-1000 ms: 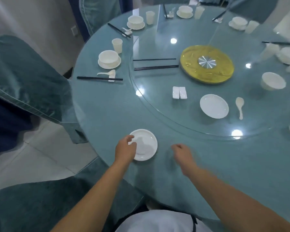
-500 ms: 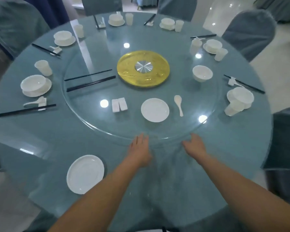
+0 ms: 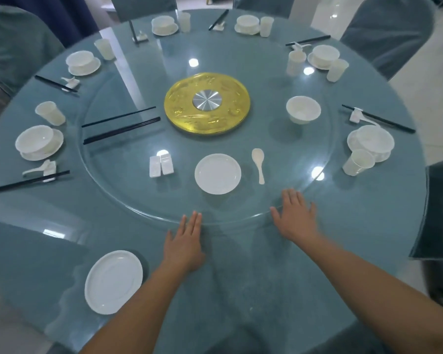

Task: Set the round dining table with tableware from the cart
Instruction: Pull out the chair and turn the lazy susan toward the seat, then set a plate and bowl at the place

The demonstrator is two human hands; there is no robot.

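Chairs around the far rim are cut off by the frame, and the far place settings blur together. Both hands lie flat with fingers straight: left hand near the glass turntable edge, right hand with fingertips over that edge. Neither holds anything. Two loose plates: one plate on the table's near-left rim, a second plate on the turntable. One loose spoon right of it, long axis near-to-far, bowl at the far end. Two chopstick pairs lie left of the gold hub, slanting far-right.
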